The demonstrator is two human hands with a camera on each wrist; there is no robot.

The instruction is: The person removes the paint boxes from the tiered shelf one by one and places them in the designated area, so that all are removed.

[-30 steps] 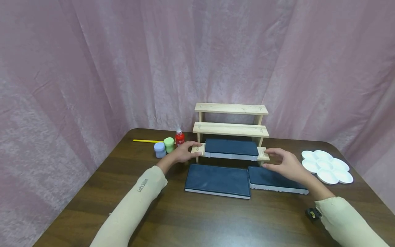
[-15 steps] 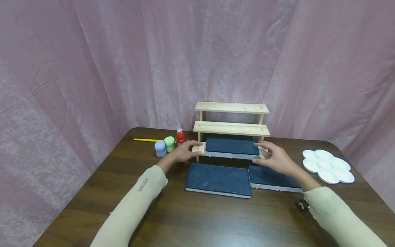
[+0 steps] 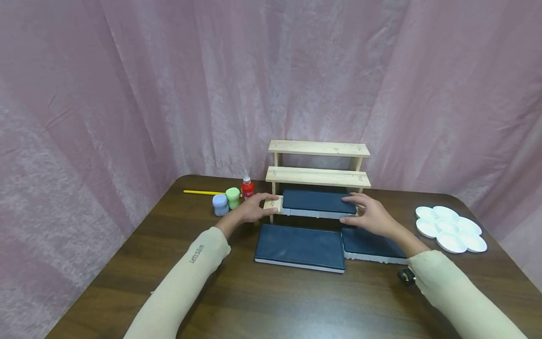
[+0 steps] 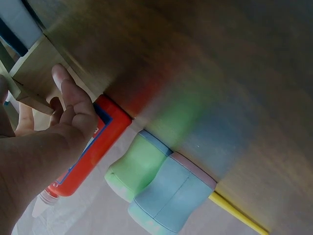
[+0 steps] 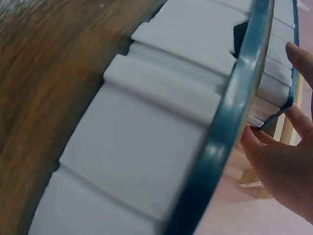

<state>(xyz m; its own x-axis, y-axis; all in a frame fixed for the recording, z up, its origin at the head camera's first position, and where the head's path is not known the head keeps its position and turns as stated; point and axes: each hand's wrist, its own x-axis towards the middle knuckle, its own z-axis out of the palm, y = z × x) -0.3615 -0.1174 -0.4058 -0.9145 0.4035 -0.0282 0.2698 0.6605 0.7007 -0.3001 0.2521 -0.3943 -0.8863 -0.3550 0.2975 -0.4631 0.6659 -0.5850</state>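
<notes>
Nearest the viewer, two cream sleeves extend over the dark wooden table [image 3: 271, 301]. Just beyond them lie two dark blue cases with white undersides: a large blue case [image 3: 299, 246] at centre and, touching its right end, a second blue case [image 3: 370, 244], partly covered by the right forearm.

Behind these stands a three-tier wooden rack [image 3: 317, 176]. A third blue case [image 3: 317, 201] lies flat on the lowest tier, leaving the tier's left end bare. The right hand [image 3: 369, 216] grips this case at its right end: the fingers lie curled over the top edge while the thumb sits at the front lower edge; the right wrist view shows the fingertips [image 5: 299, 54] touching the case's blue rim. The left hand [image 3: 253, 209] grips the bare left end of the lowest tier, the thumb [image 4: 68, 90] lying on the wood and the fingers curled beneath it.

Just left of the rack stand a red bottle [image 3: 247, 188], a green jar [image 3: 232, 197] and a blue jar [image 3: 219, 205], close together; a yellow brush handle [image 3: 202, 192] lies behind them. A white flower-shaped palette [image 3: 450, 228] rests well apart at the right. A pink curtain [image 3: 169, 84] closes the background.
</notes>
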